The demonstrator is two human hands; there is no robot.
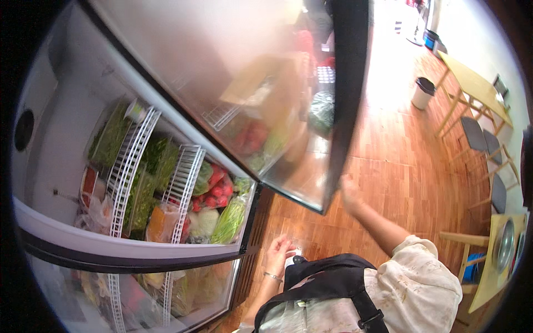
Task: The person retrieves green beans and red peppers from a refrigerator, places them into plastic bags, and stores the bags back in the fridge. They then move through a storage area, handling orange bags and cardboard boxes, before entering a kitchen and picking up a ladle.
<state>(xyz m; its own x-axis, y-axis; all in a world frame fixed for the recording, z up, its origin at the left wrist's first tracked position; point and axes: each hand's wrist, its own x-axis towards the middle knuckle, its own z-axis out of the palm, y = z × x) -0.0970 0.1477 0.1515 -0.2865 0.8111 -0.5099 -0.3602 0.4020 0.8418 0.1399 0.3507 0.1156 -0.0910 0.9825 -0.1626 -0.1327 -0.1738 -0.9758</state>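
Observation:
A glass refrigerator door [287, 166] with a dark frame stands swung out in front of me. My right hand [351, 195] is at the outer edge of that frame and appears to touch it. It is blurred, and I cannot tell whether the fingers grip the edge. Lower down, my left hand [278, 252], with a bracelet at the wrist, hangs near the cabinet with loosely bent fingers and nothing in it. White wire racks [181, 187] hold bagged leafy greens [156, 160], red round produce [218, 191] and a bundle of green stalks [230, 220].
Below the opening, a second glass door [200, 287] covers more bagged food. A wooden table [474, 85] and grey chairs [474, 133] line the right wall. A lined bin [422, 93] stands on the wooden floor [399, 166]. Near my right side is a small table with a metal bowl [504, 243].

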